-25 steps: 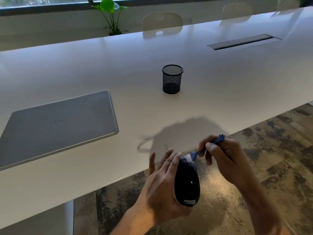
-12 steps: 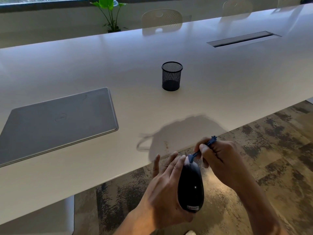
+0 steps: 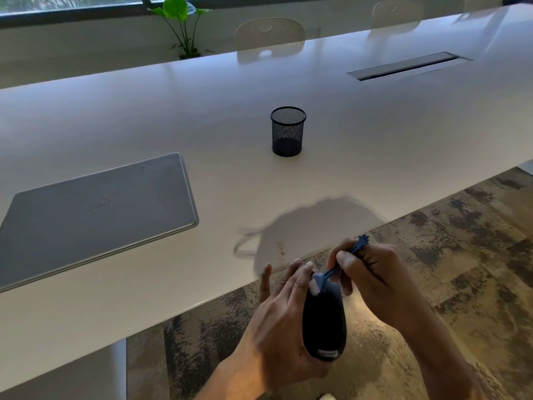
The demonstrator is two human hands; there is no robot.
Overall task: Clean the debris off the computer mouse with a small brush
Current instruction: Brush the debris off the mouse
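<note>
A black computer mouse [image 3: 324,324] is held off the table's near edge, over the carpet, by my left hand [image 3: 277,319], which grips its left side with the fingers stretched along it. My right hand [image 3: 372,272] pinches a small blue brush [image 3: 336,269] by its thin handle. The pale bristle head rests on the front end of the mouse, and the handle's forked tail sticks up past my knuckles. A few small specks lie on the white table [image 3: 346,157] just beyond my hands.
A shut grey laptop [image 3: 95,212] lies at the left of the table. A black mesh pen cup [image 3: 287,131] stands mid-table. A cable slot [image 3: 403,66] is at the far right. Chairs [image 3: 269,36] and a potted plant [image 3: 181,27] stand beyond.
The brush head has moved from beside the mouse's front tip onto its front top surface. Both hands and the mouse sit slightly lower in view.
</note>
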